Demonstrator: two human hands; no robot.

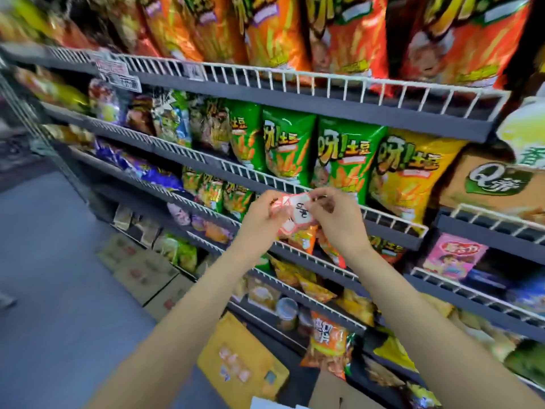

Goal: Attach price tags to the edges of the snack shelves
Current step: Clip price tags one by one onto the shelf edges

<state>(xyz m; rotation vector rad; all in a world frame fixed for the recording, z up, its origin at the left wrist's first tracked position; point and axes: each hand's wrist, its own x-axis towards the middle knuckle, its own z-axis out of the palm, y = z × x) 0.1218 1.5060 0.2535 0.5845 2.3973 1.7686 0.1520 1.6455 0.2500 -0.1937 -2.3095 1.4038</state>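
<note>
Snack shelf (295, 187), price tag (298, 212) pinched between both hands' fingers (317, 199)

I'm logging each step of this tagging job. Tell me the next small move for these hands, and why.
Probably carry the price tag up and forward to the white wire rail just behind it and fix it there. Both the left hand and the right hand pinch the pink-and-white tag in front of that shelf edge, and it does not look attached yet. How it fastens is too blurred to tell.
</note>
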